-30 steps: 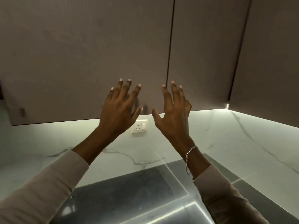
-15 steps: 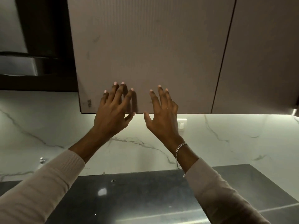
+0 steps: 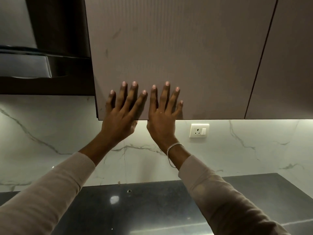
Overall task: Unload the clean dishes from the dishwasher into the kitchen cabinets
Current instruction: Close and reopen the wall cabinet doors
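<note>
The cabinet door (image 3: 169, 48) is taupe with fine vertical ribbing. The backsplash (image 3: 254, 150) is white marble with grey veins. The desk (image 3: 152, 211) is black; the sleeves (image 3: 50, 192) are beige.

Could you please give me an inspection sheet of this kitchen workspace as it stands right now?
Surface: dark polished countertop, showing a light reflection.
Job's things: cabinet door, closed; no dishes or dishwasher in view.
Clutter: nothing seen.
Hands: left hand and right hand side by side, fingers straight and spread against the lower part of the cabinet door, holding nothing.
Cables: nothing seen; the wall socket has nothing plugged in.
Surroundings: white marble backsplash; range hood to the left; second cabinet door to the right, also closed; bracelet on the right wrist.
</note>
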